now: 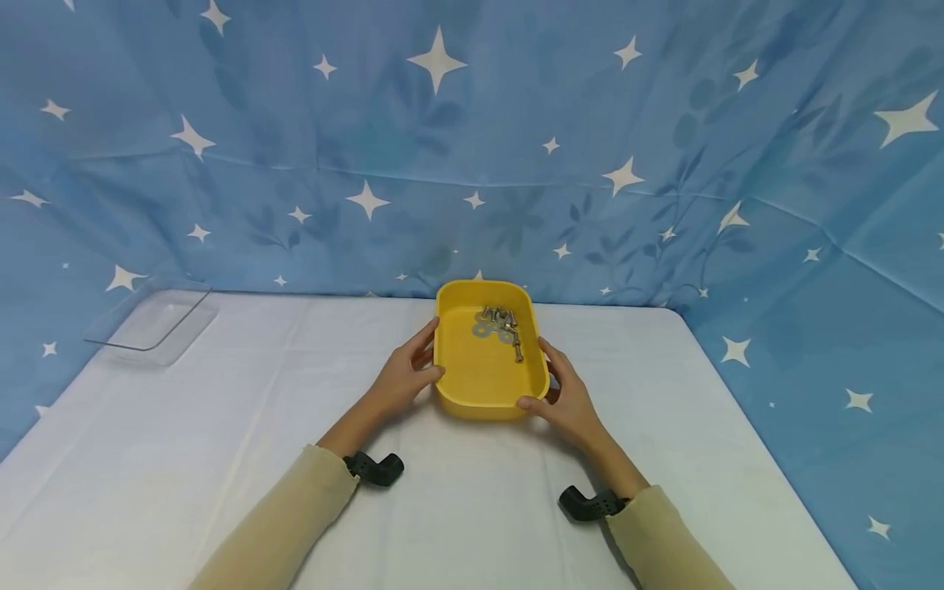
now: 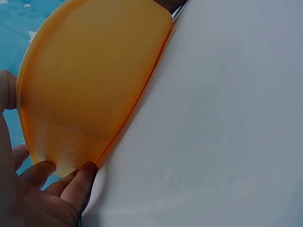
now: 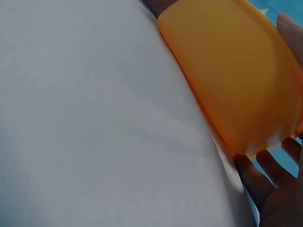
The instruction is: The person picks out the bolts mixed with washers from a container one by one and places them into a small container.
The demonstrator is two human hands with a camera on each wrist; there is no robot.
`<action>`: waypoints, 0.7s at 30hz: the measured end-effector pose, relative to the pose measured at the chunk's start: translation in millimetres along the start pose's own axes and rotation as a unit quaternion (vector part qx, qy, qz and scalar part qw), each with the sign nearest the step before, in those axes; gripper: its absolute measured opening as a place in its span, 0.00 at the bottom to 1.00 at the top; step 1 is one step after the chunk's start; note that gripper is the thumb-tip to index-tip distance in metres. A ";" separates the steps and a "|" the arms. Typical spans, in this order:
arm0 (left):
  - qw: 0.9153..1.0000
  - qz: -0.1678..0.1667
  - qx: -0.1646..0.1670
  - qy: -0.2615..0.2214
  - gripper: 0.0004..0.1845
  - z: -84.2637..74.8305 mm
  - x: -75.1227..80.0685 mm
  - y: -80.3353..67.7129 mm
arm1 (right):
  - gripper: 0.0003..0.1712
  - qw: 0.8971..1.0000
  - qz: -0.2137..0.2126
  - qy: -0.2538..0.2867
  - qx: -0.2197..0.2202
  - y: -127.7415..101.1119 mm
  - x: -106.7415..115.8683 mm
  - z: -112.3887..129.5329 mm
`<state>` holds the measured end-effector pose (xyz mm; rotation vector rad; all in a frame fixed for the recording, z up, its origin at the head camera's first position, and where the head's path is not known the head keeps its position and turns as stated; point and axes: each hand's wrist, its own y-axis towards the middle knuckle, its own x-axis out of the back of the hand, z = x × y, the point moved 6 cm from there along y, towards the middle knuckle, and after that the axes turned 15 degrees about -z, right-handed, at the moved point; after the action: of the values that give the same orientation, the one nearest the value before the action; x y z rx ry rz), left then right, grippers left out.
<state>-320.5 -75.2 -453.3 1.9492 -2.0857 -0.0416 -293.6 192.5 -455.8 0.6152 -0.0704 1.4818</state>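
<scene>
Yellow tray (image 1: 483, 385) sits at the table's (image 1: 221, 459) centre, toward twelve o'clock near the starry backdrop (image 1: 472, 147), clasped from both flanks: left hand (image 1: 401, 378) at its nine o'clock wall, right hand (image 1: 564, 399) at three, thumbs on the rim and fingers curled along the sides, a two-sided hold that looks meant to keep it level so the bolts and washers (image 1: 500, 326) at its far end don't slide. Head view alone shows that hardware and the clear lid (image 1: 151, 319) out at ten o'clock. The wrist views show only the tray's smooth outer wall (image 2: 90, 85), fingertips (image 2: 78, 182) tucked at its base where it meets the cloth.
</scene>
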 end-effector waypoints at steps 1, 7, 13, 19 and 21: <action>1.000 -0.001 -0.001 0.004 0.45 1.2 3.9 -0.1 | 0.58 1.000 0.002 0.003 0.000 0.5 -3.5 1.6; 1.000 -0.017 -0.007 0.021 0.44 7.8 26.0 -2.1 | 0.60 1.000 0.023 0.019 0.002 4.6 -24.6 8.9; 0.999 -0.038 -0.018 0.020 0.43 11.1 45.2 -4.9 | 0.60 0.999 0.036 0.018 -0.004 9.7 -43.8 15.1; 0.999 -0.038 -0.002 0.029 0.45 13.0 57.7 -6.6 | 0.61 0.999 0.030 0.024 0.002 12.5 -60.8 23.7; 0.999 -0.038 0.005 0.029 0.47 13.5 62.0 -7.5 | 0.62 0.999 0.028 0.027 0.001 13.1 -66.2 27.4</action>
<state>-319.1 -139.0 -456.3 2.0093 -1.9784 0.0098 -304.8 120.6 -455.2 0.5790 -0.0441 1.5521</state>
